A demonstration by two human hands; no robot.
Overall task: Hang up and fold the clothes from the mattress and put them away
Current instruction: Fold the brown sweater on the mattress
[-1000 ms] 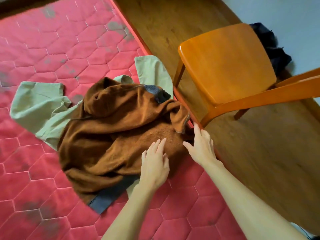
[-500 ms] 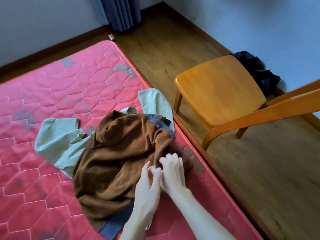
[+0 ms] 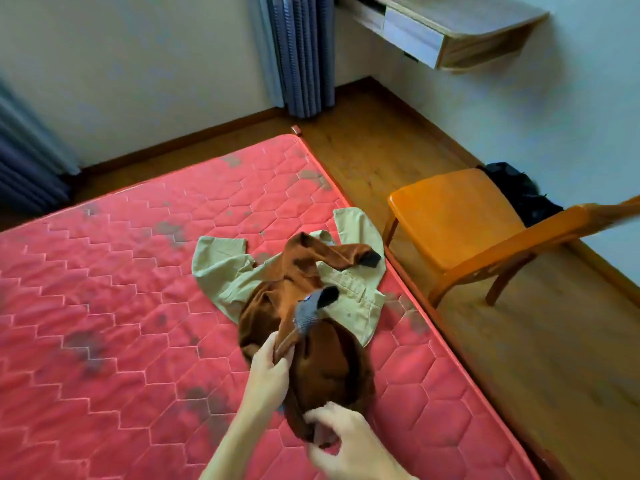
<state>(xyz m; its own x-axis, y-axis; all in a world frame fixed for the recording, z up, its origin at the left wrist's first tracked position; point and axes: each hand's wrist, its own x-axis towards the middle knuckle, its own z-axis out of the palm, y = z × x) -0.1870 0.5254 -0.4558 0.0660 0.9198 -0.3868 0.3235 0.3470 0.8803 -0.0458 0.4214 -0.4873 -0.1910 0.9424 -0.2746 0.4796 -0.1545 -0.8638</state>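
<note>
A brown fleece garment [image 3: 332,362] with a grey-and-black cuff hangs partly lifted over the red quilted mattress [image 3: 114,306]. My left hand [image 3: 268,372] grips a fold of it near the cuff. My right hand [image 3: 341,441] pinches its lower edge close to me. Its far sleeve still trails on a pale green shirt [image 3: 221,271], which lies spread on the mattress near the right edge.
An orange wooden chair [image 3: 460,216] stands on the wood floor right of the mattress, with dark clothing [image 3: 519,192] behind it by the wall. A wall-mounted desk with a drawer [image 3: 433,29] and blue curtains [image 3: 298,53] are at the back.
Both hands have closed on the brown garment and pulled it up and toward me, uncovering more of the green shirt. My head has risen, so more of the room shows.
</note>
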